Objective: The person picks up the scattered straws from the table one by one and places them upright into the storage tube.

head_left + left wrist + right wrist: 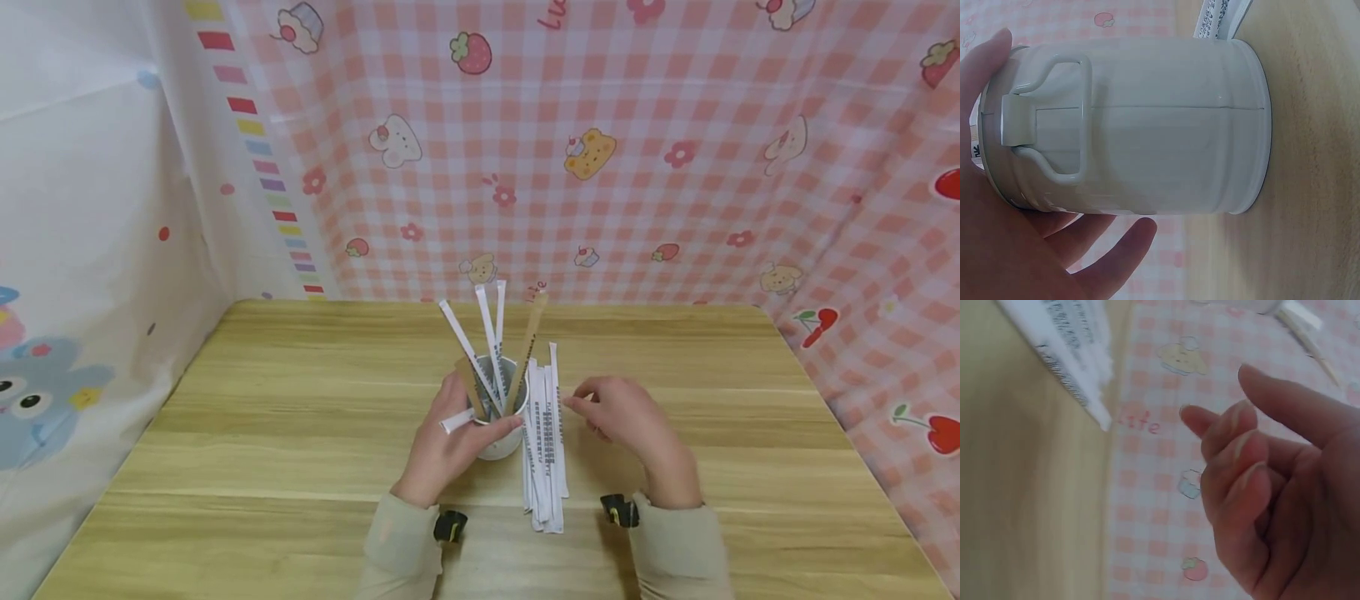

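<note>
Canister (pixel 1160 147), white, cylindrical, loop-handled.

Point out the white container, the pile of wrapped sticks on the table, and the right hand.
White container (pixel 1150 134): left wrist view, on its side wall.
Pile of wrapped sticks (pixel 547 450): head view, on the middle of the wrappers.
Right hand (pixel 630 417): head view, on the middle of the hand.

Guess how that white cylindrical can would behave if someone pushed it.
The white cylindrical can likely slides upright, given its broad base. Its smooth wall may feel slippery. The long, slim white and tan packets jutting past its rim would probably shift.
</note>
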`<state>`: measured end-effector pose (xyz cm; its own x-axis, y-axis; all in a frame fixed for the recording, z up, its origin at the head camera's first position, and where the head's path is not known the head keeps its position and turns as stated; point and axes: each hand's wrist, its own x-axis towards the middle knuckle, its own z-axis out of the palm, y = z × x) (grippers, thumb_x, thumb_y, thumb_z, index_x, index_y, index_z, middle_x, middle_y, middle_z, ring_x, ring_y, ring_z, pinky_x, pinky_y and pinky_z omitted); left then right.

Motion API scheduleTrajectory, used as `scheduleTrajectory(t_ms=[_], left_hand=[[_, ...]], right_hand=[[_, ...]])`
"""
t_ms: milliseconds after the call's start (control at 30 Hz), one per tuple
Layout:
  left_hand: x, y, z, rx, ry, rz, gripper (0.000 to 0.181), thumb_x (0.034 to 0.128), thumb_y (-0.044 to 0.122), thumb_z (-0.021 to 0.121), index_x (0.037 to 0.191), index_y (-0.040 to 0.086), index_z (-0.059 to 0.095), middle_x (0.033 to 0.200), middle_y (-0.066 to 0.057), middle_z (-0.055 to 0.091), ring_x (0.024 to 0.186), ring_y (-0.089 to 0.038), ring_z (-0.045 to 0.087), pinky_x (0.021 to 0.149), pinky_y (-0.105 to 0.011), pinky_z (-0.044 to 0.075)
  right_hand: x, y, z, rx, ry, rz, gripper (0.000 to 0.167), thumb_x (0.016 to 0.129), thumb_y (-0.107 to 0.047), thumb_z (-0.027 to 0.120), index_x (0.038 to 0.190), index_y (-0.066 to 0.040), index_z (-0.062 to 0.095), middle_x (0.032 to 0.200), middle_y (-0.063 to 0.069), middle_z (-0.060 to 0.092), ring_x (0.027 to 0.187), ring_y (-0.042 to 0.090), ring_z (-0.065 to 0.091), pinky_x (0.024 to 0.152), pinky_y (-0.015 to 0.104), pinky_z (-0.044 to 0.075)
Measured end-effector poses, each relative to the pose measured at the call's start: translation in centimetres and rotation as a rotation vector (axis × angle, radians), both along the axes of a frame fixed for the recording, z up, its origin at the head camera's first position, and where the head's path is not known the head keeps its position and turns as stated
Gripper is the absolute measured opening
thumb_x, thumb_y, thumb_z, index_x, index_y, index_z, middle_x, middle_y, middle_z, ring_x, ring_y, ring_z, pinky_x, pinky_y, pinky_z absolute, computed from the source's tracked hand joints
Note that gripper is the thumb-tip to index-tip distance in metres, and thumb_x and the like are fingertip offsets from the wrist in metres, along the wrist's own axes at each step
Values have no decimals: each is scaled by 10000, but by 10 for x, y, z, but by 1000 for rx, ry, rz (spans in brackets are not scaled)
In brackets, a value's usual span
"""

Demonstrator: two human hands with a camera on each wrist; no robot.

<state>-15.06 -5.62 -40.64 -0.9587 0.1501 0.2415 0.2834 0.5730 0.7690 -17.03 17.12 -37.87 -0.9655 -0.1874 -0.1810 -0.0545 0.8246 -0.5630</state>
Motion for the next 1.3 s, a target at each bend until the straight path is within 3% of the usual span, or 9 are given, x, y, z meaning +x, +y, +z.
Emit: scheduleTrajectory(t_ms=[133, 367, 600, 733, 1100, 1300], left_hand=[[1, 0, 0, -6, -7, 7, 830, 654, 581, 682, 1328, 265, 313, 1127, 13, 458, 976, -108, 477, 767, -369, 439], [1, 0, 1, -13, -1, 6, 848, 664, 540, 700, 1345, 228, 305, 1123, -5, 467, 967, -108, 475, 766, -358, 440], [2, 0, 1, -28, -16, 9, 875, 667, 566, 681, 1364, 207, 293, 1156, 8, 455, 1013, -116, 465, 799, -372, 435], [2, 0, 0, -26, -16, 13, 875, 672, 547, 689, 1369, 210, 283, 1163, -3, 457, 1017, -118, 463, 795, -379, 436], [0, -1, -1, -12, 9, 10, 849, 659, 561, 691, 1344, 235, 311, 1157, 5, 454, 1024, -130, 467, 786, -378, 438], [0, 0, -1, -7, 14, -2, 852, 663, 567, 684, 1352, 248, 297, 1186, 15, 435, 1061, -174, 473, 804, -395, 432]], right_hand=[[-4, -8, -13, 37, -52, -34, 259, 866, -314, 567, 933, -78, 648, 509, 42, 507, 423, 151, 445, 469, 286, 379], [-3, -25, -27, 98, -63, -76, 261, 829, -298, 608, 700, -75, 569, 551, 45, 495, 467, 174, 448, 444, 292, 370], [-5, -28, -39, 131, -139, -116, 240, 814, -292, 640, 753, -77, 552, 606, 67, 523, 481, 187, 469, 423, 288, 367], [-7, -28, -43, 124, -185, -125, 242, 825, -295, 627, 737, -77, 571, 566, 70, 522, 419, 170, 440, 388, 277, 339], [-8, -25, -45, 120, -146, -95, 281, 842, -216, 560, 595, -82, 557, 468, 29, 485, 362, 122, 399, 357, 232, 292], [-8, -24, -46, 92, -170, -85, 235, 824, -196, 554, 626, -69, 552, 490, 34, 484, 376, 124, 420, 352, 221, 308]])
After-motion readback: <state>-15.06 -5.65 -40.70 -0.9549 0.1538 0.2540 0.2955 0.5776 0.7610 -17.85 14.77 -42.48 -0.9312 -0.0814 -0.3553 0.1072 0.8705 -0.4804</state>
